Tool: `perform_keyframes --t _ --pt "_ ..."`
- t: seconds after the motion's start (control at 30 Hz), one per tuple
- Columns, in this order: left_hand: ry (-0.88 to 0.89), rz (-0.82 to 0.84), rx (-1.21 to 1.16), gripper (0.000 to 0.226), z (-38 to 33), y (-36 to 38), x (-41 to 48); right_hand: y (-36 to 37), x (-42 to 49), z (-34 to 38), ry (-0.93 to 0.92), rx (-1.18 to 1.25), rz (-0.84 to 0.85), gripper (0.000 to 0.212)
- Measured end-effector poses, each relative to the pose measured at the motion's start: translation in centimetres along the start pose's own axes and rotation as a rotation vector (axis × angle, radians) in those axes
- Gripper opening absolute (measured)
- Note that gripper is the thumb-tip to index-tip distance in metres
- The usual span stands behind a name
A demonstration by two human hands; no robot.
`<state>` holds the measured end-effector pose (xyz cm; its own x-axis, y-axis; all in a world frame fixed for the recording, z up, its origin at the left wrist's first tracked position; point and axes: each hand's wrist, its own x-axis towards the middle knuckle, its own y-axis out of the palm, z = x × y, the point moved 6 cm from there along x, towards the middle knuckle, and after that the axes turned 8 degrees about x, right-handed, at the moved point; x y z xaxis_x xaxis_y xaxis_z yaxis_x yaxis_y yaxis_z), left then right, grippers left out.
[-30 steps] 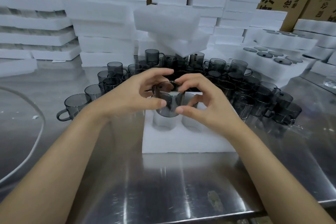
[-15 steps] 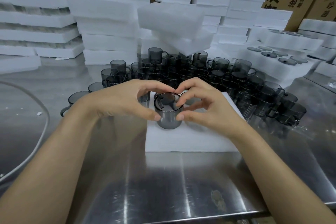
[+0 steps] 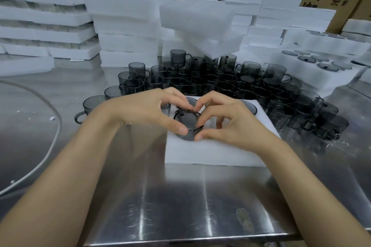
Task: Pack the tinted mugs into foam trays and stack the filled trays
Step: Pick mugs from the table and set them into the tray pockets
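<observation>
Mug (image 3: 186, 124) stands upright, mouth up, partly sunk in a left-side pocket of the tray (image 3: 210, 154) on the worktop (image 3: 180, 196), dead centre between both hands. Left hand (image 3: 148, 110) and right hand (image 3: 230, 124) each curl round its rim, thumbs near side, forefingers far side; neither is nearer. Seating it likely needs a straight push down along its vertical axis.

The steel surface (image 3: 180, 206) carries a white foam tray (image 3: 210, 154), with tinted mugs (image 3: 220, 84) crowded just behind. At the back stand foam stacks (image 3: 124, 46); a pale cable (image 3: 59, 126) curves at left.
</observation>
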<state>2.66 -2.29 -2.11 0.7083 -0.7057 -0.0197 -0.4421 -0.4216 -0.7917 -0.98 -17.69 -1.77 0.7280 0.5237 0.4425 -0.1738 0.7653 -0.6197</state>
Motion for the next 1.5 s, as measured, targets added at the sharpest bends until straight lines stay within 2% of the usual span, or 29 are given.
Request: perform_keyframes --t 0.1,0.3,0.4,0.5,0.57,0.63,0.67,0.73,0.8,0.97,1.17,1.33,1.43,1.5 --pt "-0.025 0.011 0.039 0.054 0.0 0.4 0.0 -0.1 -0.1 -0.3 0.036 0.046 -0.009 0.016" --pt "-0.062 0.046 0.137 0.053 -0.4 0.9 0.2 0.4 0.6 -0.8 0.115 -0.05 0.07 0.02" --pt "-0.049 0.063 0.158 0.051 -0.5 0.9 0.1 0.5 0.6 -0.7 0.121 0.015 0.08 0.018" --pt "-0.084 0.046 0.15 0.054 -0.1 0.1 -0.2 0.4 0.3 -0.6 0.141 0.119 0.056 0.032" --pt "-0.205 -0.193 0.174 0.061 1.6 -2.1 -0.5 0.2 0.2 -0.6 0.142 0.143 0.042 0.035" --pt "-0.437 -0.487 0.367 0.064 4.2 -4.8 -1.7 0.1 0.1 -0.7 0.143 0.15 0.021 0.029" --pt "-0.583 -0.541 0.505 0.065 5.5 -5.6 -2.5 0.1 0.1 -0.7 0.142 0.149 0.012 0.024" --pt "-0.841 -0.462 0.641 0.07 8.1 -5.9 -3.8 0.2 0.2 -0.7 0.135 0.133 -0.005 0.014" --pt "-0.94 -0.404 0.591 0.067 9.8 -5.4 -4.2 0.2 0.2 -0.9 0.133 0.117 -0.008 0.009" --pt "-0.902 -0.539 0.576 0.05 10.0 -5.5 -3.8 0.2 0.2 -0.8 0.116 0.101 0.001 0.013" --pt "-0.733 -0.829 0.537 0.067 7.6 -6.5 -3.6 0.5 0.1 -0.7 0.086 -0.007 0.093 0.04" --pt "-0.491 -1.099 0.475 0.076 3.9 -6.8 -3.9 1.3 0.4 -0.7 0.017 -0.209 0.168 0.026" --pt "-0.312 -1.138 0.299 0.076 1.4 -6.3 -3.4 1.4 0.6 -0.9 0.01 -0.248 0.198 0.022" --pt "-0.185 -1.101 0.198 0.075 -0.1 -5.5 -2.8 1.4 0.6 -1.0 0.027 -0.176 0.17 0.022"
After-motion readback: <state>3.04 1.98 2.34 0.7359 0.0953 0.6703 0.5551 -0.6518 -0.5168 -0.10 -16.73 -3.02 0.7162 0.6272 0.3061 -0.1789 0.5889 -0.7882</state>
